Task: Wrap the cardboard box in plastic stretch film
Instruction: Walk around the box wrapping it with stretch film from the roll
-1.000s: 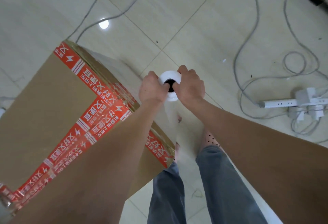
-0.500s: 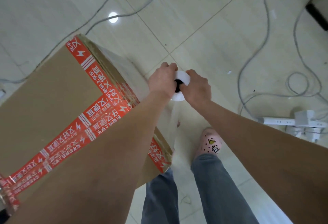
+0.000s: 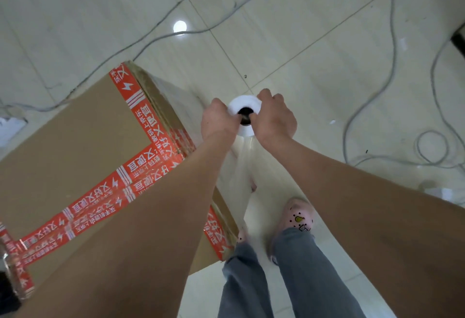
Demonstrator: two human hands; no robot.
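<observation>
**Cardboard box [image 3: 75, 156] on the floor at your left, film roll [image 3: 245, 103] upright in both hands**

The box stands on the pale tiled floor [image 3: 314, 28] and fills the lower left of the head view. You see its brown top face and its right side face. Red tape [image 3: 141, 171] printed with white characters runs across the top and down along the far right edge.

You hold the film roll just beyond the box's right side, near that side but not touching it. The roll stands on end, with its white top rim and dark core hole facing up at you.

Your left hand [image 3: 219, 122] grips the roll's top end from the left, fingers curled round it. Your right hand [image 3: 274, 118] grips it from the right in the same way. A digit of each hand reaches the edge of the core hole. Which digit it is, you cannot tell from here.

A clear sheet of film [image 3: 241, 174] hangs from the roll and slants down toward the box's near right corner. The right side face looks hazy and glossy, as under a layer of film.

Below the roll are your legs in grey jeans [image 3: 302, 272]. One pink shoe [image 3: 299, 217] with small charms is planted on the tile, near the box's right corner.

Grey cables [image 3: 388, 65] loop over the floor beyond the box and off to the right.
</observation>
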